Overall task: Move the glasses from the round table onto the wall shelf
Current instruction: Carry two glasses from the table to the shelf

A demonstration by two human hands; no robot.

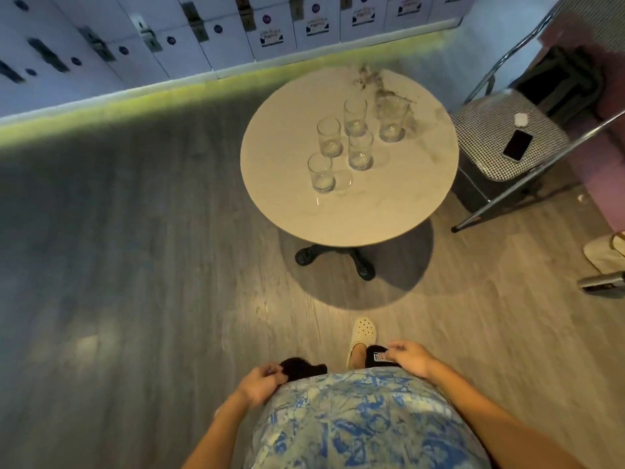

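Closest in, a blue-and-cream patterned shirt [365,421] fills the bottom of the view, and both forearms are cut off by the lower edge. The left hand [258,384] hangs by the shirt hem, its fingers [272,369] loosely curled against the dark shorts [301,367] and grasping nothing. The right hand [411,358] hangs the same way, released, with its fingers [394,348] bent over the other leg of the shorts. One pale perforated shoe [362,336] shows between the hands; the other foot is hidden by the shirt. The glasses [361,149] stand on the round desk [338,214], well apart from both hands, across a stretch of grey wood floor [135,265]. Four are slim tumblers in a loose cluster left of centre, with the nearest glass [321,172] a little apart from the rest. A wide glass [392,118] sits to their right, near the far rim. All stand upright, mouths up, long axes vertical, though the wide lens makes them seem to lean. Blurred dried sprigs [368,76] lie by the wide glass; I cannot tell whether they stand in it. Most of the desk's black base [338,258] is hidden under the top. A checked chair [487,130] beside the desk carries a phone [517,145] and is cut by the right edge. White lockers [203,35] along the top are smeared.
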